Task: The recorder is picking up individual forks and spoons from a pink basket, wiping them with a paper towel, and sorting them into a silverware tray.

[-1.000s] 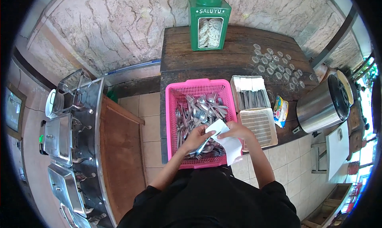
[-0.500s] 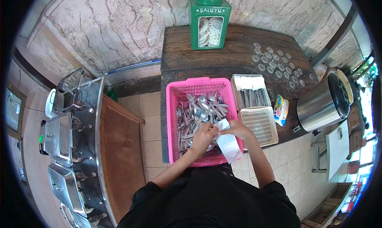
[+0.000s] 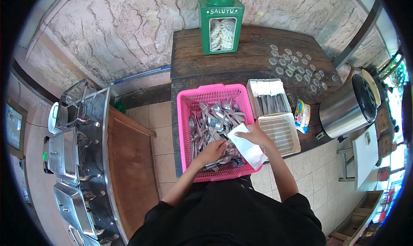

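A pink plastic basket full of loose forks and spoons stands in front of me on the table. Low over this cutlery, my left hand has its fingers pinched together; what they hold, if anything, I cannot make out. My right hand grips a flat white paper napkin at its upper end, above the basket's right side. The napkin's lower end hangs over the near right rim. Just right of my right hand lies a cream slotted basket.
Behind the cream basket, a tray holds cutlery with white paper. Beside it lies a colourful packet. Several glasses, a steel urn and a green tin share the wooden table. Chafing dishes line the left counter.
My left hand has moved away from the napkin, down and slightly left over the cutlery. My right hand still holds the napkin and has shifted slightly farther away.
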### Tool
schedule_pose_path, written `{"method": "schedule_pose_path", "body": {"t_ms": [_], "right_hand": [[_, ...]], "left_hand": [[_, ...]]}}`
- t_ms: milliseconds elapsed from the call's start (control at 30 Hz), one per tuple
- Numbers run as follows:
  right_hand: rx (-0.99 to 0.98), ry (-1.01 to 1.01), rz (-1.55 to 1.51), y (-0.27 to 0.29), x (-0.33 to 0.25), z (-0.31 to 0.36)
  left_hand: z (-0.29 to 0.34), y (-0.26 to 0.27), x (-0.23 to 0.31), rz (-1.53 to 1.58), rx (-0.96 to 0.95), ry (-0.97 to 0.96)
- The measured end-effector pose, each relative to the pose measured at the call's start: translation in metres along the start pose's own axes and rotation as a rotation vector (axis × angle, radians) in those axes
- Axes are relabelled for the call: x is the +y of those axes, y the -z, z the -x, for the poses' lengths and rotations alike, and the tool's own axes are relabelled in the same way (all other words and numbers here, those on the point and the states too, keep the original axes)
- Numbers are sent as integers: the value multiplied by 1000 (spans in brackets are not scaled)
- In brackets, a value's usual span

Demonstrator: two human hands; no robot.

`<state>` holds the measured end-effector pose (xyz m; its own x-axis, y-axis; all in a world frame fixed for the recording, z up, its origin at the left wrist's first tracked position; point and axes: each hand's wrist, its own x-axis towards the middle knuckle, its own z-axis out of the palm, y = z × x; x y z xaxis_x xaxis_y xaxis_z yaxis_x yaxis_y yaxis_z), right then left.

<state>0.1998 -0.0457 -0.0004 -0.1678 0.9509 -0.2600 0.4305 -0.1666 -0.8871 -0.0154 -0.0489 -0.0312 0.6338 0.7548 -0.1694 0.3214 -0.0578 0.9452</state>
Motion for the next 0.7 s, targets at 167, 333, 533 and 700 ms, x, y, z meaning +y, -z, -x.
{"method": "schedule_pose_path", "body": {"t_ms": [167, 333, 533, 700], "right_hand": [[-4, -68, 19, 1, -8, 0], [-82, -105, 58, 0, -18, -2], [-95, -76, -20, -4, -21, -4], [-121, -115, -96, -10, 6, -5]], "left_hand": [[-2, 3, 10, 75, -43, 116], [-12, -5, -17, 63, 284, -229], [-12, 1, 3, 550, 54, 169], [-10, 2, 15, 84, 323, 123]]}}
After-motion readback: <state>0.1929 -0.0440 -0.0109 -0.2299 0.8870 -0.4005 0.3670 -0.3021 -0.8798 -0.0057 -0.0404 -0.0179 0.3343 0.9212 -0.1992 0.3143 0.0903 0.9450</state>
